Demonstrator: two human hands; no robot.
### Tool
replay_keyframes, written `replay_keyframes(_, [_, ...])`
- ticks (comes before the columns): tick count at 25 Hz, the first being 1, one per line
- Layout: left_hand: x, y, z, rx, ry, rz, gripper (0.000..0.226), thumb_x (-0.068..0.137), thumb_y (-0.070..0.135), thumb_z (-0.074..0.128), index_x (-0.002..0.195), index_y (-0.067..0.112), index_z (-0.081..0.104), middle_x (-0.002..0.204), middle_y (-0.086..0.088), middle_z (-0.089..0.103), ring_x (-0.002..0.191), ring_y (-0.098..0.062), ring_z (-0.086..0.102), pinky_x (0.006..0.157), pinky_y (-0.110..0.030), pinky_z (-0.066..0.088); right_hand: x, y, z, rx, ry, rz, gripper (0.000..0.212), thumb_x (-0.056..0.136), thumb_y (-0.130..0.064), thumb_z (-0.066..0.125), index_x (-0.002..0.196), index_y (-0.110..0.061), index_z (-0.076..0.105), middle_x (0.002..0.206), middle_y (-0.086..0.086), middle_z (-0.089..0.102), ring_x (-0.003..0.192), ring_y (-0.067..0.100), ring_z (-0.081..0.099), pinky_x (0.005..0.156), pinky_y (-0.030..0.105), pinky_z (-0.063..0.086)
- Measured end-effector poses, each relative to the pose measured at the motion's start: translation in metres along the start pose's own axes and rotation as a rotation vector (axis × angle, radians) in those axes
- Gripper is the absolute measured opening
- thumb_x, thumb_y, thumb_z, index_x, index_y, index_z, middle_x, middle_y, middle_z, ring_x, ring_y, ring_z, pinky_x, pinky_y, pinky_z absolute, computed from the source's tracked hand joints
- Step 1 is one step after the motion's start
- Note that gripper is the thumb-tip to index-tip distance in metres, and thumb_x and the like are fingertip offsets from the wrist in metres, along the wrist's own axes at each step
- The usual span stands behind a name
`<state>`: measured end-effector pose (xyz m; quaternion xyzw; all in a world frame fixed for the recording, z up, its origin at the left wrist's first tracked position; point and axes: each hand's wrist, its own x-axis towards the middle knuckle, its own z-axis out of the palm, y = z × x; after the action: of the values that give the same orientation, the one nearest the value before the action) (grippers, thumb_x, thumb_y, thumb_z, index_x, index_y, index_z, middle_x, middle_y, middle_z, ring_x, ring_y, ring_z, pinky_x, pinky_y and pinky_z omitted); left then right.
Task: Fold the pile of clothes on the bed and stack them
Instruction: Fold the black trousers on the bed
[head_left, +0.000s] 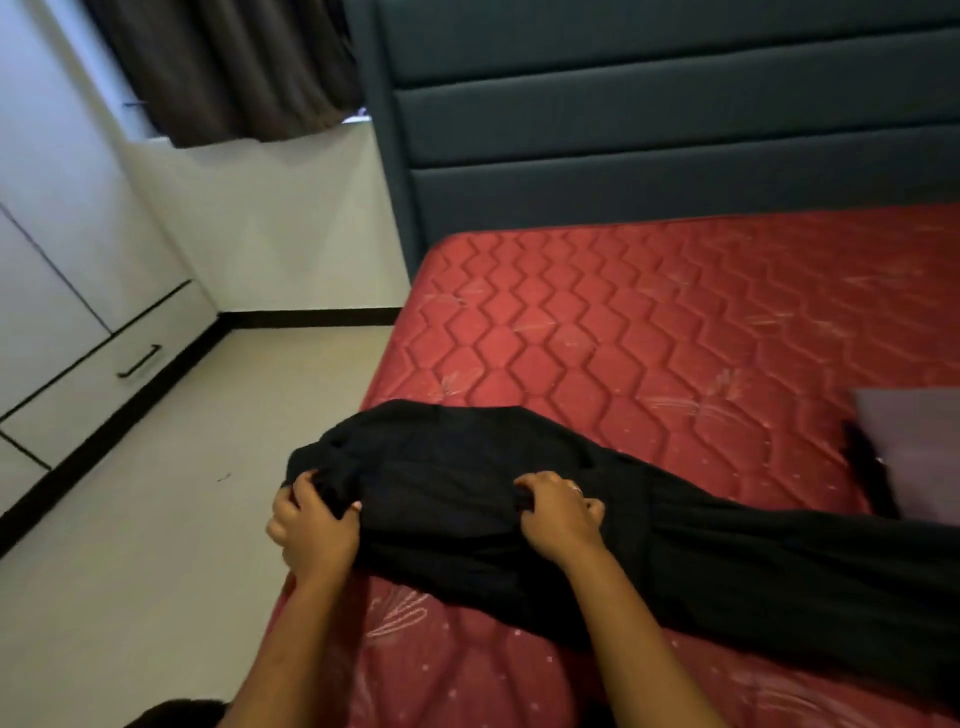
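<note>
A long black garment (519, 519) lies across the near left part of the red quilted mattress (649, 322), stretching off to the lower right. My left hand (311, 525) grips its bunched end at the mattress's left edge, fingers curled into the cloth. My right hand (561, 512) pinches a fold of the same garment a little further right. A grey garment (914, 447) lies at the right edge, with a strip of black cloth under it.
A dark padded headboard (675, 114) rises behind the mattress. Left of the bed is pale floor (182, 493), a white cabinet with a drawer handle (140, 361) and a dark curtain (234, 67).
</note>
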<state>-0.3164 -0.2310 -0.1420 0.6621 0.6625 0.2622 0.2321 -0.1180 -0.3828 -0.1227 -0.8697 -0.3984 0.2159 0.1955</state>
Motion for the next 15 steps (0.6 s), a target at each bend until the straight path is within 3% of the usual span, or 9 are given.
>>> replay_keyframes(3, [0.034, -0.021, -0.014, -0.092, -0.123, -0.080, 0.092, 0.068, 0.036, 0.085, 0.142, 0.014, 0.036, 0.146, -0.018, 0.035, 0.134, -0.039, 0.030, 0.110, -0.047, 0.023, 0.000, -0.017, 0.032, -0.201, -0.326, -0.019, 0.088, 0.076, -0.048, 0.072, 0.148, -0.042, 0.022, 0.156, -0.007, 0.020, 0.142, 0.026, 0.021, 0.109, 0.055, 0.023])
replay_keyframes(5, [0.050, -0.025, -0.019, -0.081, -0.242, -0.076, 0.094, 0.064, 0.052, 0.082, 0.142, 0.021, 0.040, 0.146, -0.012, 0.037, 0.135, -0.035, 0.030, 0.112, -0.045, 0.022, 0.003, -0.019, 0.044, -0.269, -0.371, 0.027, 0.104, 0.069, -0.053, 0.077, 0.149, -0.046, 0.011, 0.159, -0.010, 0.002, 0.145, 0.031, 0.007, 0.109, 0.061, 0.022])
replay_keyframes(8, [0.066, -0.021, -0.021, -0.101, -0.338, -0.065, 0.076, 0.065, 0.063, 0.077, 0.130, 0.031, 0.054, 0.143, -0.003, 0.039, 0.132, -0.033, 0.029, 0.111, -0.047, 0.027, 0.014, -0.012, 0.035, -0.222, -0.360, 0.046, 0.107, 0.068, -0.055, 0.078, 0.149, -0.047, 0.010, 0.159, -0.010, 0.002, 0.143, 0.036, 0.011, 0.112, 0.055, 0.027])
replay_keyframes(11, [0.083, -0.015, -0.021, -0.389, -0.363, -0.065, 0.057, 0.048, 0.081, 0.071, 0.090, 0.044, 0.068, 0.108, 0.004, 0.068, 0.108, -0.027, 0.059, 0.100, -0.052, 0.042, 0.024, 0.001, 0.022, -0.101, -0.404, 0.081, 0.098, 0.075, -0.061, 0.068, 0.151, -0.043, 0.009, 0.160, -0.007, 0.002, 0.144, 0.034, 0.015, 0.118, 0.044, 0.020])
replay_keyframes(13, [0.081, 0.000, -0.027, -0.536, -0.330, -0.015, 0.032, 0.064, 0.062, 0.074, 0.081, 0.035, 0.067, 0.088, 0.001, 0.071, 0.089, -0.027, 0.066, 0.089, -0.055, 0.050, 0.029, 0.016, 0.016, 0.028, -0.319, 0.137, 0.083, 0.086, -0.060, 0.056, 0.152, -0.040, 0.009, 0.161, -0.004, -0.002, 0.146, 0.028, 0.018, 0.119, 0.040, 0.019])
replay_keyframes(15, [0.074, 0.024, -0.042, -0.595, -0.282, 0.142, 0.017, 0.083, 0.034, 0.071, 0.081, 0.019, 0.063, 0.081, -0.005, 0.066, 0.078, -0.024, 0.062, 0.080, -0.051, 0.054, 0.032, 0.033, 0.014, -0.045, -0.204, 0.183, 0.073, 0.095, -0.046, 0.052, 0.152, -0.039, 0.008, 0.162, 0.000, -0.002, 0.142, 0.029, 0.029, 0.114, 0.039, 0.027])
